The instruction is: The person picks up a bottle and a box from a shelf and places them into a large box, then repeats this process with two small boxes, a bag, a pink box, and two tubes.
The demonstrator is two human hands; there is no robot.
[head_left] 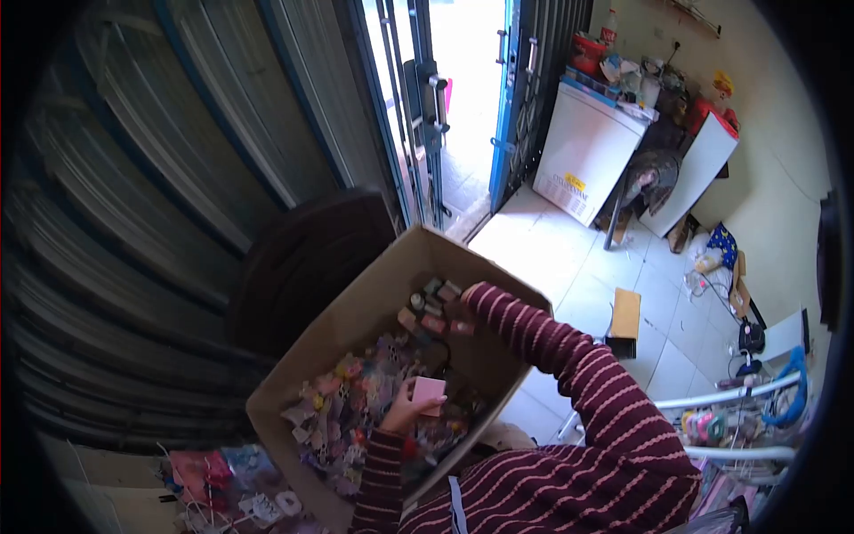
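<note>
A large cardboard box (pixel 334 325) stands open in front of me, with many small colourful packaged items (pixel 356 392) heaped in its lower part. My left hand (pixel 409 408) is inside the box, its fingers wrapped round a small pink box (pixel 429 394). At the far right side of the box, my right hand (pixel 458 307) reaches in beside a group of small boxes and bottles (pixel 431 307). Its fingers are dark and partly hidden by the sleeve, so their grip cannot be made out.
Behind the box is a dark round plastic piece (pixel 311 258) against a metal shutter (pixel 196 116). A white cabinet (pixel 587 147) with clutter on top stands at the back right. A small carton (pixel 624 316) lies on the tiled floor. Bagged goods (pixel 231 481) sit at lower left.
</note>
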